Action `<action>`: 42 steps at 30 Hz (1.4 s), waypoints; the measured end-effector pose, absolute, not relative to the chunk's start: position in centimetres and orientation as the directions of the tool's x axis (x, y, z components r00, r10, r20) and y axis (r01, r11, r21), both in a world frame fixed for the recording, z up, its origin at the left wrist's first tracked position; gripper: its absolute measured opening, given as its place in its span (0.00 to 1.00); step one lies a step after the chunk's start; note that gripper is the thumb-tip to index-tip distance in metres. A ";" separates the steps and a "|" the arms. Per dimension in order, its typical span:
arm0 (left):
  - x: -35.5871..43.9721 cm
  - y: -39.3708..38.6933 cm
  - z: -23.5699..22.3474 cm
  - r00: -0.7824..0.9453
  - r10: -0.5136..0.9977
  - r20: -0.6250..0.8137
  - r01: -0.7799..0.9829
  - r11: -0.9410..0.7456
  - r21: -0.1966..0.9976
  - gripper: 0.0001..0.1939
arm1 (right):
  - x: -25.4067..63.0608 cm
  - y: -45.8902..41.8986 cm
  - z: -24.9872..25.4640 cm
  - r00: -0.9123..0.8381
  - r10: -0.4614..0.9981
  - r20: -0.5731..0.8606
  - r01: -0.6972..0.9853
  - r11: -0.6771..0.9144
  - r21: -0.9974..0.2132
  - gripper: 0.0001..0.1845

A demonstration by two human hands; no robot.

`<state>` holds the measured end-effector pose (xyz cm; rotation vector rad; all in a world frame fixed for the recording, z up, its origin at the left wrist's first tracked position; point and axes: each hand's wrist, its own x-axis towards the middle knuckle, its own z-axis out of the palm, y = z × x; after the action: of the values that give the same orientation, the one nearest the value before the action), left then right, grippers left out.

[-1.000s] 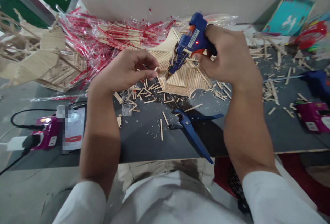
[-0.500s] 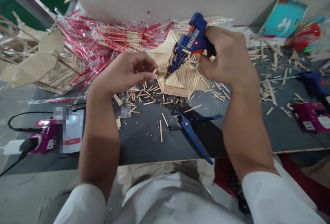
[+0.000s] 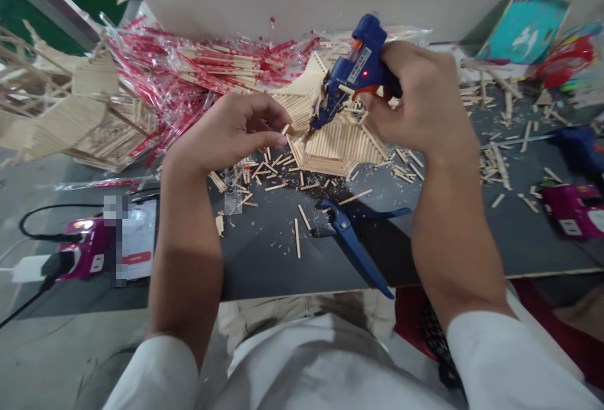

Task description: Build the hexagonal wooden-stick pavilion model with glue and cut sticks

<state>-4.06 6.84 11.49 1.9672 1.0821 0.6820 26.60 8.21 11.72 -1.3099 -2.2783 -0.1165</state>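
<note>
My right hand (image 3: 418,92) is wrapped round a blue hot glue gun (image 3: 361,67) with a red light lit on its side. Its nozzle points down at the left edge of a structure (image 3: 330,146) built from thin wooden sticks. Between thumb and fingers, my left hand (image 3: 245,124) pinches a short wooden stick (image 3: 285,129) beside that edge. Blue-handled cutters (image 3: 352,234) lie on the dark table in front, with loose cut sticks (image 3: 297,238) near their jaws.
Red-and-clear wrapped bundles of sticks (image 3: 221,64) pile up at the back. Larger stick models (image 3: 89,114) stand at left. A purple power strip (image 3: 89,246) and phone (image 3: 139,240) lie front left. Another purple power strip (image 3: 573,209) and a second blue glue gun (image 3: 582,149) are at right.
The glue gun has lifted slightly in my right hand, its nozzle still close to the structure's left edge. My left hand keeps its pinch on the stick, nearly unmoved.
</note>
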 end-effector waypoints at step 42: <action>-4.8 7.3 11.0 0.318 0.872 0.371 0.299 -0.464 0.834 0.18 | 26.8 8.1 12.0 -0.395 0.769 0.503 0.840 0.524 -0.141 0.10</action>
<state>-4.75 7.30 11.00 1.9322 1.0330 1.1205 26.75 8.08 11.98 -1.3072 -2.2518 -0.1836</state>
